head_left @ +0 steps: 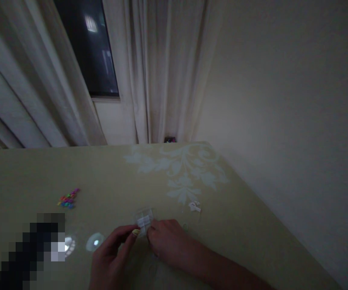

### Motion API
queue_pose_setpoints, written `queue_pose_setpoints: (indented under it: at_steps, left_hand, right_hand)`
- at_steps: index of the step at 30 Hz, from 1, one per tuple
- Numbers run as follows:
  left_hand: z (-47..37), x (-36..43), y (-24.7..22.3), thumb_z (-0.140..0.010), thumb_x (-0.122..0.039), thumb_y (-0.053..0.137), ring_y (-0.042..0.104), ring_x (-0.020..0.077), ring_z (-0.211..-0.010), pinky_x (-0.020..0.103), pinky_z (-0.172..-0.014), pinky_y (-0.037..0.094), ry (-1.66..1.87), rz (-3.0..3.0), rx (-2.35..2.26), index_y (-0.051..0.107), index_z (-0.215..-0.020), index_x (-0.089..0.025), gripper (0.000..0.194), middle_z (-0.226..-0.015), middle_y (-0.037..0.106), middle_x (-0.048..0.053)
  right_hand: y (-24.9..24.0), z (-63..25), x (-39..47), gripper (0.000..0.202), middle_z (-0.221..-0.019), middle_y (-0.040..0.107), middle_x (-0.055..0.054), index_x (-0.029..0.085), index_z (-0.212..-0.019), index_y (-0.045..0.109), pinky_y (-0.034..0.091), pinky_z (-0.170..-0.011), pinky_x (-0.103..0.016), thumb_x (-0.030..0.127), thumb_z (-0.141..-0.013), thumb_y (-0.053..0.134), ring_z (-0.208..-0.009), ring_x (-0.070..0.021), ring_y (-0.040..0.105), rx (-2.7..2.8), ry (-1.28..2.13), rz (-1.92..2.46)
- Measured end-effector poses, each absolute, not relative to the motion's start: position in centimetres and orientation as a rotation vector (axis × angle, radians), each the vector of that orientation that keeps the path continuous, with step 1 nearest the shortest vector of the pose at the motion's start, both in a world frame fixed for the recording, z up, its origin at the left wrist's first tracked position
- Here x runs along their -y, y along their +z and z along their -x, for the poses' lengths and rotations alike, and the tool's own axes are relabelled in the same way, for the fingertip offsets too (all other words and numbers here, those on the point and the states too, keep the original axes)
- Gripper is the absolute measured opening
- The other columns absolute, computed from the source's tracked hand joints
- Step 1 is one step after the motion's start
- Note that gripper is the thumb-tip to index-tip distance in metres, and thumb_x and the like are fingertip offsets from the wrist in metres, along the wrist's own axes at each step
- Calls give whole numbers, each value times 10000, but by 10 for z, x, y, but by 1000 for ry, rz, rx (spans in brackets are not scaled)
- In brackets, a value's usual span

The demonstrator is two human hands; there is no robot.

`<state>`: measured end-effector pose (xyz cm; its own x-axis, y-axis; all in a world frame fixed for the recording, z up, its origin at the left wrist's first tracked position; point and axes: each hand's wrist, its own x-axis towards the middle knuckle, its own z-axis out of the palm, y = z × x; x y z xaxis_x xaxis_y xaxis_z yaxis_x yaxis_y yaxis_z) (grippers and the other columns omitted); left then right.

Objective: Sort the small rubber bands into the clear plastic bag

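Note:
My left hand [112, 254] pinches a small yellow striped piece [136, 232] between thumb and forefinger. Just beyond it lies a small clear plastic case [145, 212] with whitish contents. At the right side of this case is my right hand [168, 241], its fingers curled down and closed. The fingertips are hidden behind the hand, so what they grip, if anything, does not show.
A heap of small bright-coloured pieces [67, 199] lies on the table [107, 177] to the left. Small white pieces [194, 206] are beyond my right hand. A dark pixelated shape [25, 253] covers the lower left. Curtains and a wall border the table.

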<state>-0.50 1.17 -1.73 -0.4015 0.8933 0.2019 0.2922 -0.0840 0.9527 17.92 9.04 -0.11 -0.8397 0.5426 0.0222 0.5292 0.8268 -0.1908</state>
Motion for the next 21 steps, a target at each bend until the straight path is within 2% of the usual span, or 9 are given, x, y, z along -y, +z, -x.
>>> queue_pose_setpoints:
  at_steps: [4, 8, 11, 14, 21]
  left_hand:
    - [7, -12, -16, -827, -537, 786, 805, 262, -826, 302, -747, 663, 1510, -1332, -1673, 848, -918, -254, 304, -912, 844, 56]
    - [7, -15, -6, -840, -499, 779, 802, 246, -788, 288, -722, 663, 1553, -1449, -1591, 858, -903, -274, 247, -892, 839, 53]
    - [5, -17, -1, -847, -479, 772, 797, 236, -744, 269, -674, 656, 1558, -1536, -1522, 862, -861, -278, 221, -846, 832, 61]
    - [4, -18, -2, -864, -476, 761, 794, 231, -723, 259, -652, 651, 1556, -1563, -1474, 864, -844, -278, 224, -819, 826, 67]
    - [6, -15, -2, -896, -441, 741, 792, 228, -755, 250, -655, 639, 1535, -1566, -1423, 871, -912, -285, 204, -857, 825, 75]
  right_hand:
    - [6, -181, -87, 150, -934, 749, -131, 125, -998, 717, 493, -636, -333, 243, -943, 645, -754, -263, 700, 2971, 266, 857]
    - [34, -184, -97, 180, -927, 725, -89, 158, -970, 702, 459, -659, -305, 326, -905, 699, -763, -230, 662, 2833, 549, 948]
    - [51, -185, -104, 64, -860, 664, -5, 199, -907, 687, 398, -653, -241, 256, -886, 708, -746, -155, 596, 2554, 878, 956]
    - [58, -184, -105, 33, -771, 578, 41, 199, -865, 686, 354, -628, -219, 208, -855, 716, -683, -113, 512, 2359, 1150, 933]
    - [55, -185, -105, 28, -701, 528, 58, 182, -861, 684, 327, -597, -212, 174, -836, 673, -645, -98, 461, 2178, 1389, 950]
